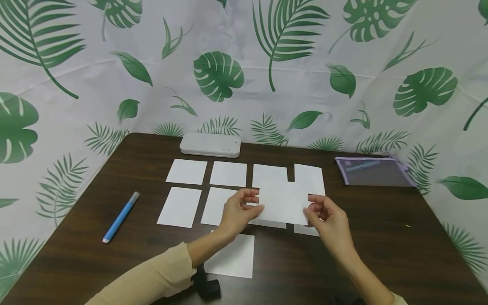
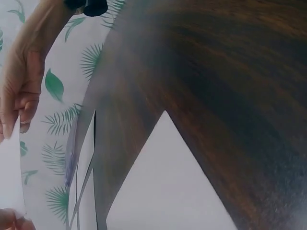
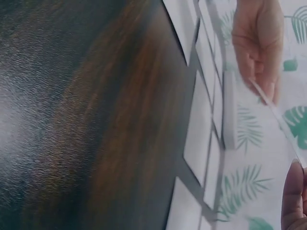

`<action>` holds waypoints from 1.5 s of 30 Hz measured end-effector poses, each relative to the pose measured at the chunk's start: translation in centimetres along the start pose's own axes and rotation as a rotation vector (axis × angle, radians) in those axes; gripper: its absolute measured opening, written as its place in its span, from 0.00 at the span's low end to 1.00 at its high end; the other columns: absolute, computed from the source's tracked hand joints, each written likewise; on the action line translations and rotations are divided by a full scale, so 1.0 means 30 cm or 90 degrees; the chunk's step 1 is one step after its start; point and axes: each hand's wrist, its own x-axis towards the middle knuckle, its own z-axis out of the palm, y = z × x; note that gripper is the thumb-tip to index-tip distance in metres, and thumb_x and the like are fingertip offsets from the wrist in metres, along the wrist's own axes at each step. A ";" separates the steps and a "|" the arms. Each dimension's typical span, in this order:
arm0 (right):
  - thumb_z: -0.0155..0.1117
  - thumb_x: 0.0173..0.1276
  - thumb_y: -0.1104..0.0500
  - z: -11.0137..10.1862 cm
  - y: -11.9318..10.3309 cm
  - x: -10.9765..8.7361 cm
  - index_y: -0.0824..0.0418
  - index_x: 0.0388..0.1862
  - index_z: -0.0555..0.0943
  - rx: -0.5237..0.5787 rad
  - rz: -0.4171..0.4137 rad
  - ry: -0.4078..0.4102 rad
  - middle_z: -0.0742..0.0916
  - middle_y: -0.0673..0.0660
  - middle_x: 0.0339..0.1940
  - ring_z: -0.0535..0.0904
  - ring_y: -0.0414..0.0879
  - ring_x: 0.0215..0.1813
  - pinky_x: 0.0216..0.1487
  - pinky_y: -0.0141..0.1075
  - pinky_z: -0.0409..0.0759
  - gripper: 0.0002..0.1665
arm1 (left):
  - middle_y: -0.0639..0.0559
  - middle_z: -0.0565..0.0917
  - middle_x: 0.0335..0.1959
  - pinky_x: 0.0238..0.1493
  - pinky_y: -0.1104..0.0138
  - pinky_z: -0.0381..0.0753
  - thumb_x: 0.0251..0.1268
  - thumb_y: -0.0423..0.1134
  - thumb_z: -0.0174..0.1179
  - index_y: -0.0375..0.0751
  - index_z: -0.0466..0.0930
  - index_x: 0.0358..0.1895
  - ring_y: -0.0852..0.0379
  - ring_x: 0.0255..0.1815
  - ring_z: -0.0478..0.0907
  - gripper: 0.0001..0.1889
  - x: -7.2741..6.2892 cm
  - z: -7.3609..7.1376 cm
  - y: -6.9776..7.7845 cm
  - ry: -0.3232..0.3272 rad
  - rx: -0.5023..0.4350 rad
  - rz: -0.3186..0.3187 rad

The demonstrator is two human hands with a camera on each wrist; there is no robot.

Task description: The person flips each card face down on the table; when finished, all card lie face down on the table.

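Observation:
A blank white square of paper (image 1: 284, 203) is held up above the table between both hands. My left hand (image 1: 238, 214) pinches its left edge between thumb and fingers, while my right hand (image 1: 331, 224) pinches the right edge. In the right wrist view the held paper (image 3: 283, 124) appears almost edge-on. Beneath and behind it, several white paper squares (image 1: 179, 207) lie in two rows, and the raised sheet partly covers those on the right. Another white square (image 1: 232, 256) lies nearer the front, below my left forearm; it fills the lower part of the left wrist view.
On the dark wooden table (image 1: 381, 254), a blue marker (image 1: 121, 217) with a grey cap lies at left. A white flat box-shaped device (image 1: 210, 145) sits at the back edge. At back right is a purple-edged mesh pouch (image 1: 375, 178) with a blue pen inside. Leaf-patterned cloth (image 1: 171, 93) hangs behind.

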 end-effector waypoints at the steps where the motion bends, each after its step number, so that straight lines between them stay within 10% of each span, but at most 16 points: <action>1: 0.65 0.57 0.73 -0.001 0.006 -0.001 0.69 0.47 0.77 0.009 0.013 -0.007 0.81 0.57 0.26 0.76 0.37 0.21 0.24 0.30 0.80 0.18 | 0.36 0.81 0.42 0.34 0.69 0.82 0.54 0.29 0.66 0.33 0.76 0.51 0.54 0.34 0.82 0.19 -0.002 0.000 -0.002 0.001 0.005 0.008; 13: 0.68 0.57 0.68 -0.055 0.091 -0.051 0.68 0.43 0.76 -0.075 0.172 -0.163 0.85 0.60 0.25 0.81 0.41 0.22 0.27 0.32 0.82 0.16 | 0.44 0.83 0.31 0.26 0.74 0.80 0.52 0.28 0.67 0.30 0.77 0.40 0.59 0.24 0.83 0.13 -0.060 -0.013 -0.037 -0.127 0.194 0.044; 23: 0.70 0.56 0.63 -0.083 0.140 -0.106 0.69 0.35 0.74 -0.054 0.212 -0.317 0.83 0.57 0.23 0.80 0.42 0.23 0.26 0.33 0.82 0.15 | 0.50 0.82 0.22 0.21 0.75 0.77 0.50 0.26 0.67 0.33 0.75 0.34 0.67 0.17 0.78 0.10 -0.129 -0.006 -0.058 -0.236 0.239 0.015; 45: 0.74 0.49 0.58 -0.072 0.159 -0.144 0.54 0.23 0.73 -0.308 0.111 -0.344 0.72 0.44 0.16 0.64 0.34 0.20 0.21 0.29 0.62 0.15 | 0.61 0.79 0.13 0.24 0.79 0.71 0.46 0.33 0.71 0.40 0.75 0.31 0.75 0.12 0.71 0.13 -0.141 0.001 -0.042 -0.335 0.454 0.042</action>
